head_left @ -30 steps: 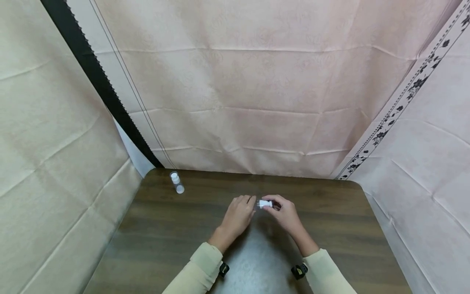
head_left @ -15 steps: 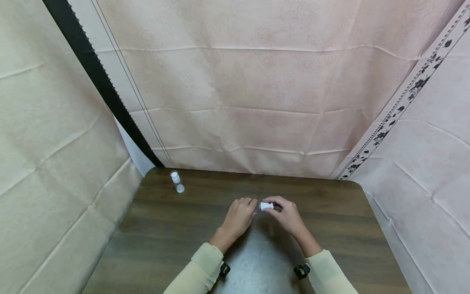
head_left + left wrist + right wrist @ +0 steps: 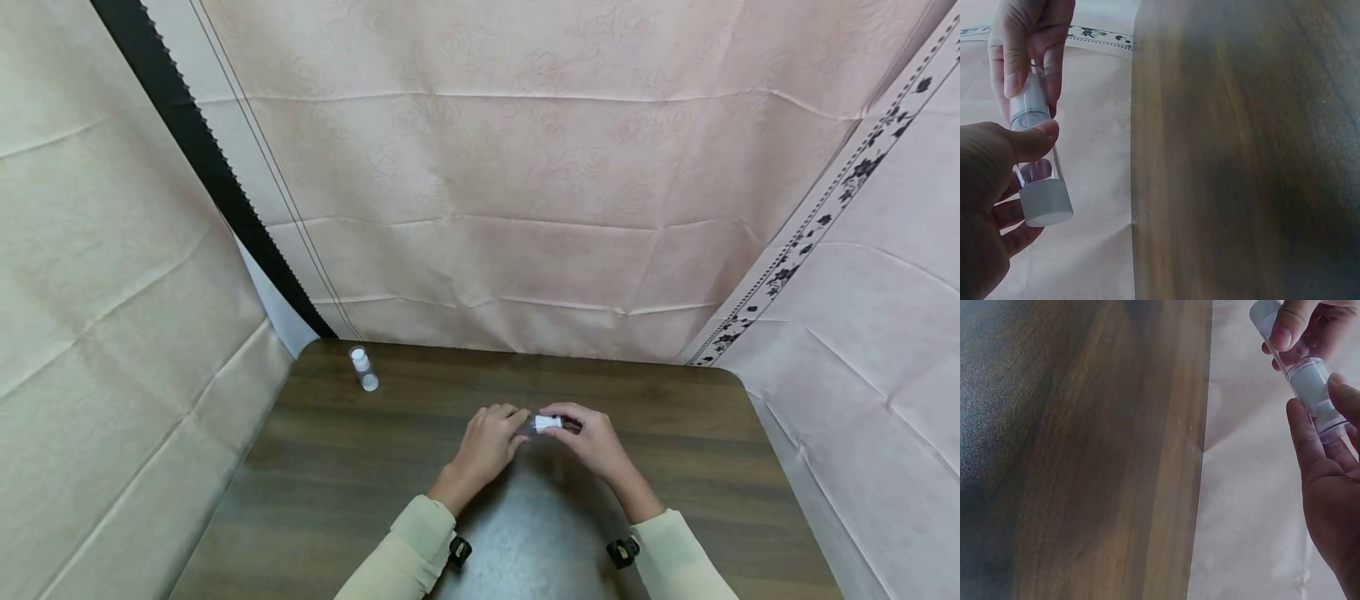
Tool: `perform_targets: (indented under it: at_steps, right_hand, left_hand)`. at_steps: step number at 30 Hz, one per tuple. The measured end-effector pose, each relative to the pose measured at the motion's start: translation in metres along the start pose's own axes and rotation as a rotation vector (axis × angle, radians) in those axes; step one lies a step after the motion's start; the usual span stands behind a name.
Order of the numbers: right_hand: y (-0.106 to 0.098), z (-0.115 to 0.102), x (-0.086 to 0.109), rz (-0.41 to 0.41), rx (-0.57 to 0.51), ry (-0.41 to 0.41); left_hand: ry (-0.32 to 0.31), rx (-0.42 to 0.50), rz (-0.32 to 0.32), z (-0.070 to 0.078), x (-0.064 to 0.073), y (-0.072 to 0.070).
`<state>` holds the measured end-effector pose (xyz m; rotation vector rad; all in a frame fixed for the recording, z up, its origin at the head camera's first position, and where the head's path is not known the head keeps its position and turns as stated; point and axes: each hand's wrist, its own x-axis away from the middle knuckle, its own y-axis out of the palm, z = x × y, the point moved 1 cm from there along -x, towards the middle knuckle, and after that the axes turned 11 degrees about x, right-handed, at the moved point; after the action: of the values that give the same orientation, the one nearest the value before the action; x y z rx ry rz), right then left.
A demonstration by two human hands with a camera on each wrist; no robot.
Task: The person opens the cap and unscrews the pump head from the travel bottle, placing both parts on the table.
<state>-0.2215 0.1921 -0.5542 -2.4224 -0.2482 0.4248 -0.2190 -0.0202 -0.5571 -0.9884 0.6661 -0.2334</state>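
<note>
A small clear pump bottle (image 3: 547,423) with a white collar is held between my two hands over the table. Thumb and fingers of my left hand (image 3: 486,442) grip its transparent body; the white base (image 3: 1046,203) shows below them in the left wrist view. From the other end, my right hand (image 3: 592,442) pinches the white collar (image 3: 1310,384) and the clear cap around the top, partly hiding them. Near the table's far left corner is a second clear bottle (image 3: 364,369) with white ends, touched by neither hand.
The brown wooden table (image 3: 337,500) has rounded far corners. Pale cloth (image 3: 487,208) hangs behind its far edge and along both sides, with a black strip (image 3: 210,158) at left and a flowered border (image 3: 795,242) at right.
Both hands and the bottle between them have shifted slightly to the right in the head view. The grip on both ends stays, and the second bottle stays in place.
</note>
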Motion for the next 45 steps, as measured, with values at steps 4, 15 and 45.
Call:
perform_targets:
  at_steps: [4, 15, 45]
  right_hand:
    - [0.0, 0.001, 0.001, 0.001, -0.002, -0.011]
    - [-0.001, 0.005, 0.005, -0.002, -0.029, -0.041]
    - [-0.012, -0.003, 0.007, 0.024, 0.055, -0.22]
  left_hand:
    - [-0.012, 0.034, -0.01, 0.0, -0.001, -0.001]
    - [-0.01, 0.1, -0.03, 0.001, -0.001, -0.005]
    - [-0.078, 0.187, -0.064, -0.012, 0.015, -0.01]
